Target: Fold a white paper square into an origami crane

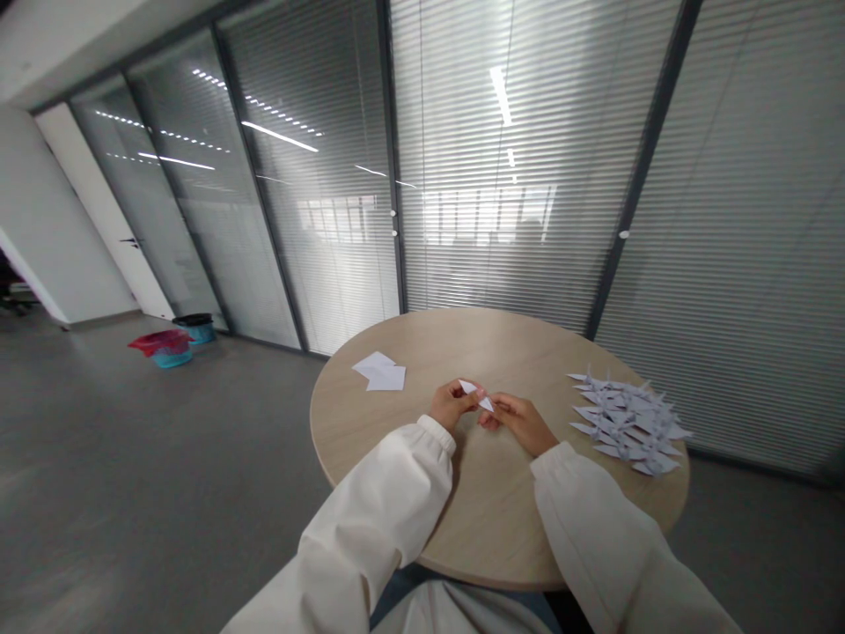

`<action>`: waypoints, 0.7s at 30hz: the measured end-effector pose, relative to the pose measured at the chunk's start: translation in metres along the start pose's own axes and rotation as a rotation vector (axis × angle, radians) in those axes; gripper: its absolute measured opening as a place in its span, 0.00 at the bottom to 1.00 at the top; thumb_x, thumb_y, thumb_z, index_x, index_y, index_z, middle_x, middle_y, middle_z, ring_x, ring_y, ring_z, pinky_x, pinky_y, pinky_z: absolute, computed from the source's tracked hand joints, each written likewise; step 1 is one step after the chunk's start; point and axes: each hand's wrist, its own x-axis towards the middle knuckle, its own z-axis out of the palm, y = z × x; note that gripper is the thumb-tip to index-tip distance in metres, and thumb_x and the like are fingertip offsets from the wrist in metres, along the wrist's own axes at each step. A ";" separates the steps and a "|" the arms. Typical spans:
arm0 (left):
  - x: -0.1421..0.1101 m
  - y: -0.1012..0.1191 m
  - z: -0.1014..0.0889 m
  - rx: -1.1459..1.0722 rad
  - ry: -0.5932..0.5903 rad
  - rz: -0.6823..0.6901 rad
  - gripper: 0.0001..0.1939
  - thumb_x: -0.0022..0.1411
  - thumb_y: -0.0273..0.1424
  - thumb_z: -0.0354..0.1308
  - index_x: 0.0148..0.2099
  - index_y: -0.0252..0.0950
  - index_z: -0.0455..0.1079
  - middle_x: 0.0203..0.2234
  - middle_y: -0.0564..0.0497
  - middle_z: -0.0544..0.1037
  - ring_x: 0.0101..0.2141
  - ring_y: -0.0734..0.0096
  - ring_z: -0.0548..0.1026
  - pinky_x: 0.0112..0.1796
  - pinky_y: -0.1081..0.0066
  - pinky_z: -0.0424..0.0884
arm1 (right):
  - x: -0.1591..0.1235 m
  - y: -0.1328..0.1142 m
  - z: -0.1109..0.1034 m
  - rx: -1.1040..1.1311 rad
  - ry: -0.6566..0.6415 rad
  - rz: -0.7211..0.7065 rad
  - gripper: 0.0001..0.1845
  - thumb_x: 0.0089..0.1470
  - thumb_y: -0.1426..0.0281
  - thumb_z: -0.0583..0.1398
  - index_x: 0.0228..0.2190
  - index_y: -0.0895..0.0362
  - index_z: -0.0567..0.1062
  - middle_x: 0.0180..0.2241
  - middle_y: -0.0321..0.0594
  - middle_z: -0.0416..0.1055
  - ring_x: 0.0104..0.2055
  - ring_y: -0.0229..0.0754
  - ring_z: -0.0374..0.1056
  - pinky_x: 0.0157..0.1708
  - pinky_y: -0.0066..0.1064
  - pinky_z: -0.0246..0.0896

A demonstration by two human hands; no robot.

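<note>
A small piece of folded white paper [468, 387] is held between my two hands, a little above the middle of the round table. My left hand [452, 403] is closed on its left end, thumb and fingers pinching it. The fingers of my right hand [520, 419] pinch the other end, near a pointed tip. Part of the paper is covered by my fingers, so its full shape cannot be made out. To the right lies a cluster of folded white paper cranes [627, 418]. Flat white paper sheets [386, 377] overlap on the left side of the table.
The light wood round table [488, 528] stands close to a glass partition with blinds [508, 264]. On the floor at left are a blue bin with a red liner [170, 350] and another with a black liner [202, 328]. A white door [106, 211] is farther left.
</note>
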 end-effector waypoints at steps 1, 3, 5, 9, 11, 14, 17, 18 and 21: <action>-0.001 0.001 0.000 -0.018 0.008 -0.017 0.18 0.37 0.37 0.67 0.28 0.28 0.70 0.20 0.52 0.72 0.22 0.78 0.68 0.27 0.75 0.64 | 0.000 0.001 -0.001 0.031 -0.003 0.016 0.17 0.46 0.58 0.56 0.29 0.60 0.72 0.23 0.39 0.73 0.25 0.38 0.67 0.28 0.29 0.63; -0.003 0.004 0.002 -0.069 -0.028 -0.066 0.19 0.39 0.38 0.66 0.31 0.28 0.71 0.22 0.50 0.73 0.24 0.77 0.69 0.28 0.75 0.64 | 0.001 0.003 -0.002 0.096 0.002 0.046 0.16 0.45 0.59 0.57 0.28 0.60 0.72 0.23 0.39 0.72 0.25 0.38 0.68 0.28 0.29 0.63; -0.004 0.006 0.003 -0.126 -0.080 -0.114 0.20 0.41 0.38 0.65 0.33 0.28 0.72 0.24 0.49 0.74 0.26 0.76 0.70 0.29 0.75 0.64 | 0.002 0.004 -0.003 0.155 0.011 0.073 0.16 0.44 0.59 0.58 0.27 0.60 0.72 0.22 0.39 0.72 0.25 0.38 0.68 0.29 0.30 0.63; -0.006 0.007 0.004 -0.194 -0.111 -0.161 0.21 0.41 0.37 0.65 0.36 0.28 0.73 0.25 0.48 0.74 0.26 0.77 0.70 0.31 0.74 0.64 | 0.001 0.001 -0.003 0.182 0.042 0.088 0.16 0.43 0.58 0.58 0.26 0.60 0.73 0.22 0.38 0.72 0.25 0.38 0.68 0.29 0.31 0.64; -0.006 0.006 0.004 -0.209 -0.117 -0.168 0.21 0.40 0.37 0.66 0.36 0.28 0.73 0.25 0.48 0.74 0.26 0.77 0.70 0.31 0.74 0.64 | 0.000 -0.003 -0.002 0.146 0.050 0.081 0.16 0.43 0.58 0.58 0.25 0.60 0.73 0.22 0.39 0.72 0.24 0.38 0.68 0.29 0.30 0.64; -0.006 0.004 0.003 -0.220 -0.130 -0.170 0.20 0.40 0.36 0.66 0.36 0.28 0.73 0.25 0.48 0.74 0.25 0.78 0.69 0.30 0.75 0.63 | -0.002 -0.007 -0.001 0.081 0.043 0.059 0.15 0.44 0.59 0.58 0.23 0.59 0.73 0.22 0.39 0.72 0.25 0.38 0.68 0.28 0.29 0.63; -0.006 0.002 0.003 -0.196 -0.134 -0.171 0.20 0.39 0.36 0.66 0.35 0.28 0.73 0.23 0.49 0.74 0.24 0.79 0.68 0.27 0.76 0.61 | -0.002 -0.007 -0.001 0.054 0.044 0.032 0.14 0.45 0.60 0.57 0.23 0.59 0.73 0.21 0.37 0.72 0.24 0.38 0.67 0.28 0.29 0.63; -0.006 0.002 0.003 -0.180 -0.134 -0.171 0.20 0.39 0.36 0.66 0.35 0.28 0.73 0.23 0.49 0.74 0.23 0.79 0.67 0.26 0.76 0.60 | -0.002 -0.006 -0.002 0.046 0.046 0.025 0.14 0.45 0.60 0.57 0.23 0.58 0.73 0.20 0.37 0.72 0.24 0.38 0.67 0.28 0.29 0.63; -0.005 0.000 0.003 -0.137 -0.120 -0.153 0.20 0.37 0.37 0.67 0.33 0.28 0.73 0.22 0.50 0.73 0.22 0.80 0.65 0.24 0.77 0.57 | -0.002 -0.003 -0.002 0.018 0.047 0.014 0.14 0.47 0.60 0.56 0.23 0.58 0.73 0.20 0.37 0.72 0.23 0.38 0.67 0.28 0.29 0.62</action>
